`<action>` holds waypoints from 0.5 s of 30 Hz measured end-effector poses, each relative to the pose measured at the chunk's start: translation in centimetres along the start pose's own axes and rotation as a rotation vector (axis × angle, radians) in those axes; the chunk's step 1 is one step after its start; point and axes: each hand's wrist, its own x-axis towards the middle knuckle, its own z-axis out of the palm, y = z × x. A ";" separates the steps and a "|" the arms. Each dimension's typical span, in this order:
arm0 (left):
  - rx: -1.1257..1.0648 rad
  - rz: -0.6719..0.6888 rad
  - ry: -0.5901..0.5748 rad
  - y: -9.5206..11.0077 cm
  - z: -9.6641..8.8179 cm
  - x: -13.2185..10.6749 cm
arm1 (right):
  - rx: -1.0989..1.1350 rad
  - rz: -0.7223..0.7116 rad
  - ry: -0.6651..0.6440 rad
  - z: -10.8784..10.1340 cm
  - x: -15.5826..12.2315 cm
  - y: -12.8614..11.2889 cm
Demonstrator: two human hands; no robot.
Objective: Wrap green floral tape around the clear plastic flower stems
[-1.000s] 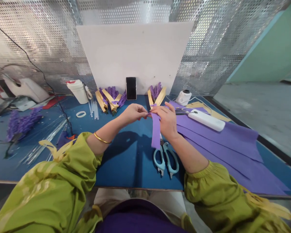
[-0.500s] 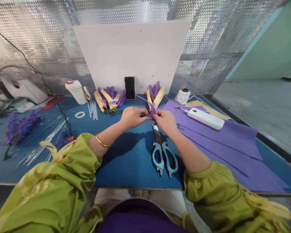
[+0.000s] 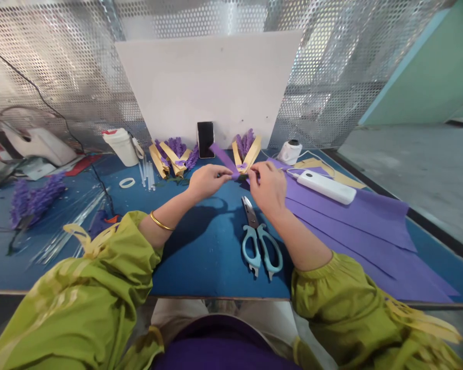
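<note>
My left hand (image 3: 207, 181) and my right hand (image 3: 267, 185) meet above the blue table (image 3: 200, 246), both pinched on a purple foam strip (image 3: 223, 156). The strip's free end sticks up and back to the left from between my fingers. Teal-handled scissors (image 3: 259, 240) lie shut on the table just below my right hand. Large purple foam sheets (image 3: 355, 226) lie to the right, under my right forearm.
A white power bank (image 3: 326, 186) with a cable rests on the purple sheets. At the back stand a black phone (image 3: 206, 139), purple-and-tan flower bundles (image 3: 172, 155), a white jar (image 3: 120, 146) and clear sticks (image 3: 146, 174). Purple flowers (image 3: 33, 198) lie far left.
The purple strip hung down from my right hand a second ago; now it is turned upward and back between both hands. My hands shifted slightly away from me.
</note>
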 end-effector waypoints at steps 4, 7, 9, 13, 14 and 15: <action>-0.577 -0.372 -0.102 -1.4 -1.3 0.9 | 0.047 -0.290 0.130 -0.5 -0.6 -0.3; -0.843 -0.507 -0.191 -1.5 -2.0 1.0 | 0.061 -0.371 0.076 -0.2 -0.6 -0.1; -0.977 -0.532 -0.287 -1.2 -2.3 0.9 | 0.147 -0.320 0.054 0.4 -0.5 0.2; -1.114 -0.543 -0.418 -0.6 -2.5 0.8 | 0.516 -0.079 -0.078 1.1 -0.1 0.2; -1.110 -0.551 -0.403 -0.6 -2.5 0.8 | 0.602 -0.030 -0.123 1.1 -0.1 0.0; -1.095 -0.559 -0.372 -0.7 -2.5 0.9 | 0.678 0.007 -0.160 1.0 -0.1 -0.1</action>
